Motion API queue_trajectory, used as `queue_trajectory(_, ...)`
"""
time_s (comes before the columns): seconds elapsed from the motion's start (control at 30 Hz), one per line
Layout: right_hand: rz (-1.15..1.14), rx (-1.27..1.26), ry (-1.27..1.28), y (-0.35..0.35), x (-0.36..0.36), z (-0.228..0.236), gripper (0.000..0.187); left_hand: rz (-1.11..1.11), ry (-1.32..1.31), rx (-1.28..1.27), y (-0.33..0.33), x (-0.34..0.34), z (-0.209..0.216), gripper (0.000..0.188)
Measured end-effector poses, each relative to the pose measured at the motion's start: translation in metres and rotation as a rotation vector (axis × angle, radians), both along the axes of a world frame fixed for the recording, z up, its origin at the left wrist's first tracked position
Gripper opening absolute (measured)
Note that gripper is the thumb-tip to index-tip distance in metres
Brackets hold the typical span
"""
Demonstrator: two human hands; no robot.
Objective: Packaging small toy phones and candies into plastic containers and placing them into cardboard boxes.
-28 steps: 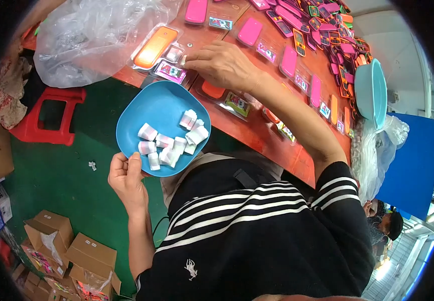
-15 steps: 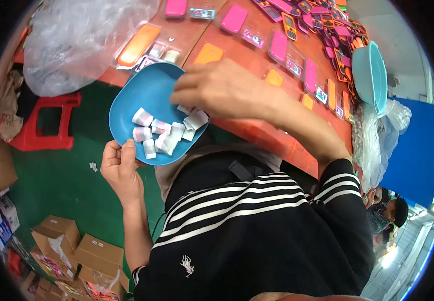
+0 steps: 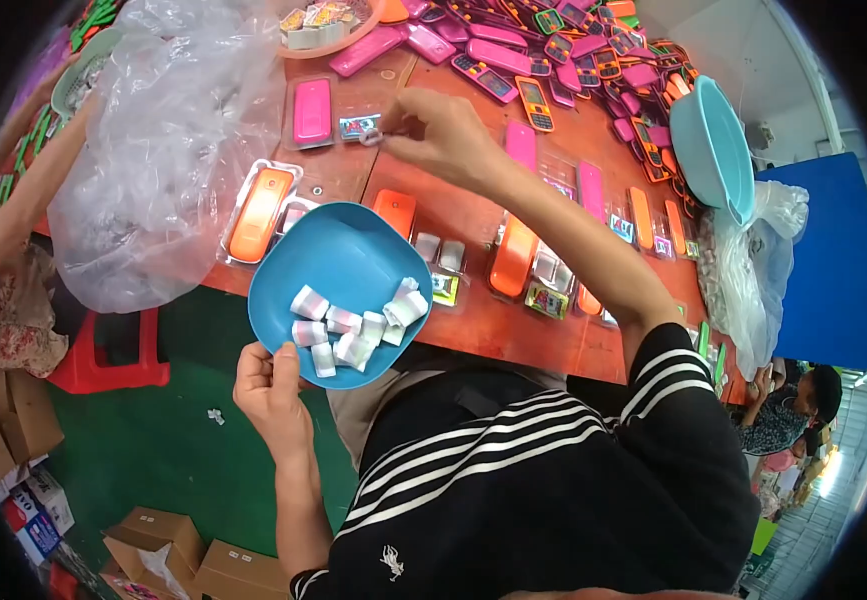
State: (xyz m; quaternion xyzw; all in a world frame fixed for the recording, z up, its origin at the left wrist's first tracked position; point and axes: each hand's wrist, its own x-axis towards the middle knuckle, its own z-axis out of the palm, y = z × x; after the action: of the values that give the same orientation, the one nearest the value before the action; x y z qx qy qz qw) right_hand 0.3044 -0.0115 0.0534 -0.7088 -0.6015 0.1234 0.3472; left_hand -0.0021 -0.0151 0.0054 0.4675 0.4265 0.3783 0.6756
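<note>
My left hand (image 3: pixel 271 390) grips the near-left rim of a blue plastic bowl (image 3: pixel 328 255), thumb on the inside. Several small white paper-wrapped rolls (image 3: pixel 355 350) lie in the lower part of the bowl. Beyond it, my right hand (image 3: pixel 438 135) pinches a small pale roll (image 3: pixel 371 138) between its fingertips. That roll is over the end of a clear plastic tray, beside a small blue-and-white packet (image 3: pixel 353 127) and a pink toy phone (image 3: pixel 312 112). Left of the bowl, an orange toy phone (image 3: pixel 261 215) sits in another clear tray.
More filled trays with an orange toy phone (image 3: pixel 514 258) line the red table (image 3: pixel 453 335). A heap of toy phones (image 3: pixel 573 55) and a light-blue basin (image 3: pixel 711 150) stand at the far right. A clear plastic bag (image 3: pixel 168 160) and another person's arm (image 3: pixel 38 190) are at left.
My right hand has left the bowl and moved up to the tray with the pink phone, carrying a roll. The bowl, in my left hand, appears lower and farther right in the view.
</note>
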Motion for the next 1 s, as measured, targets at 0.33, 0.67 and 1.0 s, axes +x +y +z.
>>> queue_trajectory(0.33, 0.092, 0.126, -0.649, 0.072, 0.046, -0.058, 0.009, 0.068, -0.021, -0.042, 0.008, 0.012, 0.004, 0.008)
queue_trajectory(0.67, 0.275, 0.147, -0.876, 0.069, 0.044, -0.046, 0.009, 0.021, -0.006, -0.019, 0.01, 0.014, 0.002, 0.011)
queue_trajectory(1.0, 0.28, 0.008, -0.066, 0.014, -0.018, 0.013, 0.022, 0.008, 0.023, -0.032, 0.013, 0.028, 0.005, 0.012)
